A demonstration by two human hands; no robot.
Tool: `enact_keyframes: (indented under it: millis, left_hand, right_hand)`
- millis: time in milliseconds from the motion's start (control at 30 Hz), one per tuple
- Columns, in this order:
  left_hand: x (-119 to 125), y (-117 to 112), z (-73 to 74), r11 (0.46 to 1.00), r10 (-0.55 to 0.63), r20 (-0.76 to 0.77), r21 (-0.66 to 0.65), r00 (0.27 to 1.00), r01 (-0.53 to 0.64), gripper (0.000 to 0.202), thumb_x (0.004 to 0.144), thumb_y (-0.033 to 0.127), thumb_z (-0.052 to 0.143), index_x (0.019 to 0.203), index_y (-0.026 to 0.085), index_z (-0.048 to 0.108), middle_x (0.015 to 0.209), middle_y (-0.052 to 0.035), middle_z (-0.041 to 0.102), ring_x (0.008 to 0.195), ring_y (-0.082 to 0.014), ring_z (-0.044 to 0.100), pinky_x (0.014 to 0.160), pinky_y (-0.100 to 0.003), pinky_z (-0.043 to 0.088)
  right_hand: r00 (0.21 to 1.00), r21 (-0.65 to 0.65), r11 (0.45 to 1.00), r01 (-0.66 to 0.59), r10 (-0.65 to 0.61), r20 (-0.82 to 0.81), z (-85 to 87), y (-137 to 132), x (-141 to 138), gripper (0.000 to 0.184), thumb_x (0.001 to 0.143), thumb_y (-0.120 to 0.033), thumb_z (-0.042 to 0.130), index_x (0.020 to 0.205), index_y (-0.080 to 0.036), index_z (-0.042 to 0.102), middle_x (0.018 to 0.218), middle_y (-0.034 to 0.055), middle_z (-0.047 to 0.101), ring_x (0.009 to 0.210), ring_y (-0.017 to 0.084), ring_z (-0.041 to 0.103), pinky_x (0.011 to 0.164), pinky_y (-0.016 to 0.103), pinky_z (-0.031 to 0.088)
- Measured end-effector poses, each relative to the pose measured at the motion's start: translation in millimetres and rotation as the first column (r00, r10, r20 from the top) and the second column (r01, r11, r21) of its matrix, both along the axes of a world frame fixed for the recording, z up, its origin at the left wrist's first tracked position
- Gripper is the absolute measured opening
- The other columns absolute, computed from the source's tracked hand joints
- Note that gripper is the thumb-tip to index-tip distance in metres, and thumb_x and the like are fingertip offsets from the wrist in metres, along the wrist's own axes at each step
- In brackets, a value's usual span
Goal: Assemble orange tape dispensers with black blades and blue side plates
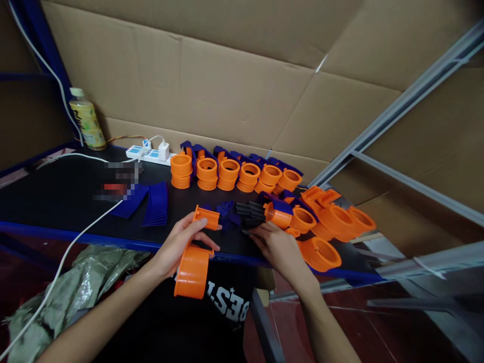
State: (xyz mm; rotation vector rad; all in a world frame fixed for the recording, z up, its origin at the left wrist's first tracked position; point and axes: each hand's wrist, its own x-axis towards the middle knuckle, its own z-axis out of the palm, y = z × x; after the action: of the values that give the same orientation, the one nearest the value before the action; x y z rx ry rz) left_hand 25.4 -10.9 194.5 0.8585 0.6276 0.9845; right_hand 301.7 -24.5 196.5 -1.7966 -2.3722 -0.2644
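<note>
My left hand [185, 237] is closed around an orange plastic part [192, 272], a wide ring with a channel-shaped arm, held over the table's front edge. The ring hangs below my fingers and the channel sticks out above my thumb. My right hand [274, 244] reaches down to a small pile of black tubes [251, 212], its fingertips pinched at the nearest one; whether that tube is lifted cannot be made out. Small dark blue pieces [228, 214] lie between my hands. Right of the tubes sit more orange ring parts [321, 252], some with blue pieces on them.
Stacked orange rings with blue pieces [229, 174] line the back of the black table [75, 201]. Flat blue strips [156, 204] lie left of my hands. A white power strip [151, 154], its cable and a drink bottle [87, 121] stand at the back left. Cardboard [212, 80] walls the rear.
</note>
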Motion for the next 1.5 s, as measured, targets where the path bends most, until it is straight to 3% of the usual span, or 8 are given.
enact_keyframes:
  millis: [300,467,567,733,933,1200,1367,1500]
  left_hand:
    - [1,4,-7.2,0.998,-0.068,-0.044,0.005,0.997,0.069,0.040,0.089,0.045,0.068,0.115,0.016,0.061,0.122,-0.0183,0.072,0.072,-0.0223,0.076,0.060,-0.033,0.061]
    - [6,2,-10.9,0.990,-0.130,-0.101,0.034,0.986,0.134,0.039,0.088,0.044,0.069,0.113,0.015,0.063,0.118,-0.0183,0.073,0.074,-0.0241,0.077,0.061,-0.033,0.060]
    - [9,0,-12.3,0.982,-0.174,-0.134,0.055,0.976,0.183,0.041,0.088,0.046,0.070,0.115,0.015,0.062,0.122,-0.0184,0.071,0.079,-0.0259,0.078,0.065,-0.034,0.060]
    - [9,-2,-13.9,0.971,-0.191,-0.195,0.107,0.962,0.214,0.042,0.089,0.045,0.070,0.117,0.015,0.062,0.120,-0.0161,0.071,0.078,-0.0233,0.078,0.069,-0.031,0.059]
    - [8,0,-17.4,0.963,-0.226,-0.225,0.096,0.948,0.253,0.042,0.087,0.043,0.072,0.117,0.015,0.063,0.112,-0.0151,0.074,0.072,-0.0224,0.077,0.058,-0.026,0.054]
    - [10,0,-20.6,0.965,-0.256,-0.129,0.015,0.958,0.260,0.042,0.089,0.044,0.070,0.118,0.016,0.060,0.116,-0.0165,0.073,0.073,-0.0234,0.077,0.062,-0.031,0.059]
    - [7,0,-14.6,0.977,-0.211,-0.063,-0.051,0.975,0.208,0.038,0.090,0.043,0.068,0.115,0.017,0.055,0.111,-0.0163,0.074,0.073,-0.0235,0.077,0.060,-0.032,0.059]
    - [6,0,-10.6,0.983,-0.181,-0.061,-0.047,0.982,0.179,0.034,0.093,0.040,0.065,0.115,0.017,0.055,0.110,-0.0152,0.073,0.074,-0.0231,0.077,0.061,-0.031,0.059]
  right_hand:
    - [0.946,-0.004,0.999,0.047,-0.045,-0.320,4.7,4,0,0.017,0.095,-0.031,0.062,0.091,-0.022,0.075,0.094,0.0052,0.076,0.087,0.023,0.071,0.074,0.033,0.052]
    - [0.778,-0.012,0.992,-0.124,0.090,-0.622,22.9,-5,-21,0.022,0.094,-0.040,0.066,0.094,-0.021,0.077,0.090,0.0056,0.075,0.076,0.019,0.067,0.067,0.030,0.051]
    - [0.728,0.000,0.982,-0.191,0.142,-0.670,29.6,-10,-38,0.022,0.093,-0.041,0.067,0.095,-0.022,0.079,0.087,0.0054,0.073,0.076,0.018,0.065,0.064,0.029,0.049]
    - [0.782,0.058,0.980,-0.190,0.186,-0.595,26.7,-9,-51,0.018,0.094,-0.036,0.067,0.093,-0.024,0.080,0.084,0.0057,0.069,0.082,0.019,0.063,0.069,0.030,0.049]
    - [0.813,0.061,0.984,-0.170,0.175,-0.555,17.5,-6,-55,0.017,0.094,-0.035,0.066,0.096,-0.026,0.080,0.080,0.0044,0.063,0.082,0.019,0.062,0.067,0.029,0.049]
    - [0.805,0.088,0.991,-0.102,0.134,-0.577,13.5,-1,-55,0.031,0.096,-0.041,0.062,0.121,-0.026,0.073,0.094,0.0050,0.069,0.082,0.018,0.066,0.068,0.027,0.052]
    - [0.981,0.145,0.988,0.055,-0.026,-0.193,19.2,6,-21,0.028,0.102,-0.027,0.051,0.120,-0.024,0.071,0.112,0.0077,0.072,0.105,0.024,0.067,0.074,0.031,0.051]
    - [0.994,0.032,0.999,0.028,-0.031,0.108,11.4,20,-4,0.036,0.094,-0.008,0.052,0.122,-0.023,0.069,0.117,0.0072,0.071,0.106,0.023,0.065,0.066,0.029,0.048]
